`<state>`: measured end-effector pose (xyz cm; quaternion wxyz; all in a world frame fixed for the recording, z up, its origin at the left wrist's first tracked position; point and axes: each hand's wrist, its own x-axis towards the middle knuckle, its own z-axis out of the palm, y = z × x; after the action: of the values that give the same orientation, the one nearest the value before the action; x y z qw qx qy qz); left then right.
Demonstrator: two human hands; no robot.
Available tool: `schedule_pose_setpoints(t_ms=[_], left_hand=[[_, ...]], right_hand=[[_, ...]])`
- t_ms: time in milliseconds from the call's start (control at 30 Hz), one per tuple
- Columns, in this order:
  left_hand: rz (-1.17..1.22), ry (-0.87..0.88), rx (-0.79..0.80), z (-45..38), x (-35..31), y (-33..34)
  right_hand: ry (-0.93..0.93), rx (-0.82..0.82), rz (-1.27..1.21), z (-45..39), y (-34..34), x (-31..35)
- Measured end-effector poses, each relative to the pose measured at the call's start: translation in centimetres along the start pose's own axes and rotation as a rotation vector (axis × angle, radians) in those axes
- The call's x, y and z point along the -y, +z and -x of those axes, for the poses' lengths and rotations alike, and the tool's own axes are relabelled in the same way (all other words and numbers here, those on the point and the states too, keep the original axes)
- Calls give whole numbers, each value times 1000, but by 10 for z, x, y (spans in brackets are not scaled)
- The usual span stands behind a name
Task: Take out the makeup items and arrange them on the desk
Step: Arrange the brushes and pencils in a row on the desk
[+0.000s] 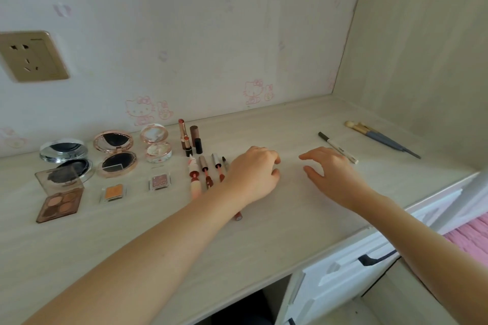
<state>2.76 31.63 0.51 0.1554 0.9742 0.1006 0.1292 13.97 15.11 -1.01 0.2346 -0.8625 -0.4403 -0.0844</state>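
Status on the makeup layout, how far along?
Mostly done: compacts, eyeshadow palette, lipsticks and lip glosses sit in rows at left. In hand: nothing visibly held; left hand and right hand hover curled mid-desk. Left: white pen and brushes lie apart at right.

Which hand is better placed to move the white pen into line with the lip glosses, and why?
Probably the right hand: the white pen lies just beyond its fingers, while the left hand rests nearer the lip glosses.

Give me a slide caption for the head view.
Both hands, left and right, hover over desk beside arranged makeup.
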Motion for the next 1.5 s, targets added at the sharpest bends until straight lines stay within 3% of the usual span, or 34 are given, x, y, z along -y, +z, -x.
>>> schedule_pose_setpoints(t_ms=[200, 433, 733, 967, 1300, 1433, 1500], left_hand=[[201, -55, 44, -55, -30, 23], [258, -59, 48, -115, -55, 59], [86, -117, 115, -160, -56, 88], [139, -123, 61, -159, -58, 92], [756, -335, -151, -128, -63, 58], [1284, -444, -149, -100, -61, 36], [1424, -464, -164, -82, -58, 25]], right_hand=[[152, -79, 79, -1, -11, -56], [370, -79, 99, -8, -14, -94], [347, -89, 125, -7, -11, -98], [311, -121, 144, -4, -12, -95], [233, -292, 13, -2, -15, -68], [180, -359, -67, 1, -13, -44], [165, -375, -107, 4, -11, -30]])
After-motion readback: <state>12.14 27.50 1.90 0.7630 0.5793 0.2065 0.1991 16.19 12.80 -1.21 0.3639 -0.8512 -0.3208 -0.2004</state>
